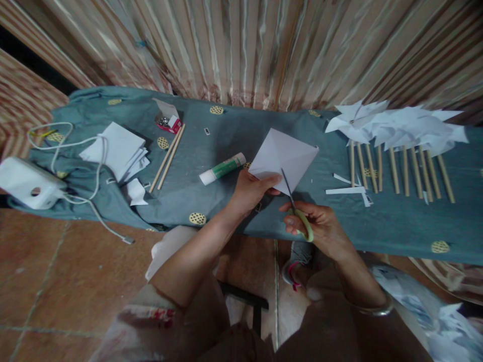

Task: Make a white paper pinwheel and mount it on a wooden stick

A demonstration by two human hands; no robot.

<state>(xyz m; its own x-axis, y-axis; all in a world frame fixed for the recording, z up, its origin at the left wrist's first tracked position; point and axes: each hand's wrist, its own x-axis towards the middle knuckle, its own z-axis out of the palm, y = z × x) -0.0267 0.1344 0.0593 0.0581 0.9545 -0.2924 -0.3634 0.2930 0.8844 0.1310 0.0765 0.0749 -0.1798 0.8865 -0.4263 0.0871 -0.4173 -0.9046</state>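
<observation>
Cutting neatly should take steady hands: the left hand (251,191) pinches the white paper square (296,151), at three o'clock from the glue stick (223,168), by its seven o'clock edge, while the right hand (320,223), holding the scissors (309,232), should steer them slowly toward eleven o'clock.

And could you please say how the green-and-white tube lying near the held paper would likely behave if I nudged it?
The tube would probably roll, being round-sided and lying on its side. The cloth beneath it, rumpled in places, may slow it. It would likely stay stiff when gripped, since its sides look straight.
</observation>
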